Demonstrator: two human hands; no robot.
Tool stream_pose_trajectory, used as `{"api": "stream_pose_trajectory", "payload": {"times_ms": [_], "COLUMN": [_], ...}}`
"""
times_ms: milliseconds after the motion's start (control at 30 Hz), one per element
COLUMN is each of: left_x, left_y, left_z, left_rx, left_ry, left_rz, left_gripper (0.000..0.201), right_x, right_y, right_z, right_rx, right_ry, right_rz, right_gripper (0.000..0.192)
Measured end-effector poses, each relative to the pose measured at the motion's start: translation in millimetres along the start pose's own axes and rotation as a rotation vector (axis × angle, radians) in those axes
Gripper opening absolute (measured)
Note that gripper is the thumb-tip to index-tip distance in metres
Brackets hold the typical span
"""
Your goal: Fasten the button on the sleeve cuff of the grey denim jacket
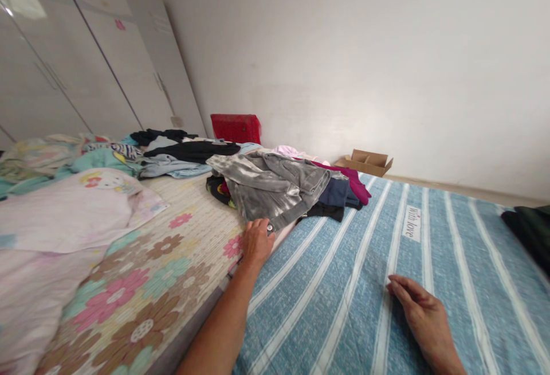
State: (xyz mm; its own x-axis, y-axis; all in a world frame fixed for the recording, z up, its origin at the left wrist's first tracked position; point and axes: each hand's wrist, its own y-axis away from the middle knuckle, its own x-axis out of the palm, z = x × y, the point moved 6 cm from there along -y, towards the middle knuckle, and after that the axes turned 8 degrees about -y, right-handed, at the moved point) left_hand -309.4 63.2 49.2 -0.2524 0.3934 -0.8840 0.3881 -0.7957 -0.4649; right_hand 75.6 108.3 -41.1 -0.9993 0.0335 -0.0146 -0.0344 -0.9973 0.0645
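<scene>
My left hand (258, 242) is closed on the near corner of a grey mottled garment (279, 183), right beside a round metal button (270, 228). The garment is spread over a heap of clothes, with a navy piece (334, 192), a magenta piece (358, 184) and a black piece (329, 211) poking out on its right. Over the blue striped bedding (344, 283), my right hand (425, 317) has its thumb and fingertips pressed together. Nothing shows between them.
Left lie a pale pink garment (81, 209) and more clothes (184, 154) on a floral sheet (172, 266). Behind are a red case (236, 128), an open cardboard box (365, 163) and a white wardrobe (98, 54). Dark folded cloth (530, 231) sits at far right.
</scene>
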Motion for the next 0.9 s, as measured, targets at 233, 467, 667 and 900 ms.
{"api": "stream_pose_trajectory", "payload": {"times_ms": [233, 467, 667, 900], "left_x": [1.5, -0.1, 6.1, 7.9], "left_y": [-3, -3, -10, -12], "left_z": [3, 2, 13, 20], "left_rx": [-0.020, 0.003, -0.086, -0.141], "left_ry": [0.034, 0.005, 0.002, 0.040], "left_rz": [0.017, 0.068, 0.134, 0.161], "left_gripper": [0.026, 0.020, 0.024, 0.021], "right_x": [0, 0, 0, 0], "right_y": [0, 0, 1, 0], "right_z": [2, 5, 6, 5], "right_rx": [-0.013, -0.025, -0.015, -0.008], "right_ry": [0.020, 0.042, 0.038, 0.021], "right_rz": [0.002, -0.001, -0.013, -0.009], "right_gripper": [0.040, 0.039, 0.040, 0.041]}}
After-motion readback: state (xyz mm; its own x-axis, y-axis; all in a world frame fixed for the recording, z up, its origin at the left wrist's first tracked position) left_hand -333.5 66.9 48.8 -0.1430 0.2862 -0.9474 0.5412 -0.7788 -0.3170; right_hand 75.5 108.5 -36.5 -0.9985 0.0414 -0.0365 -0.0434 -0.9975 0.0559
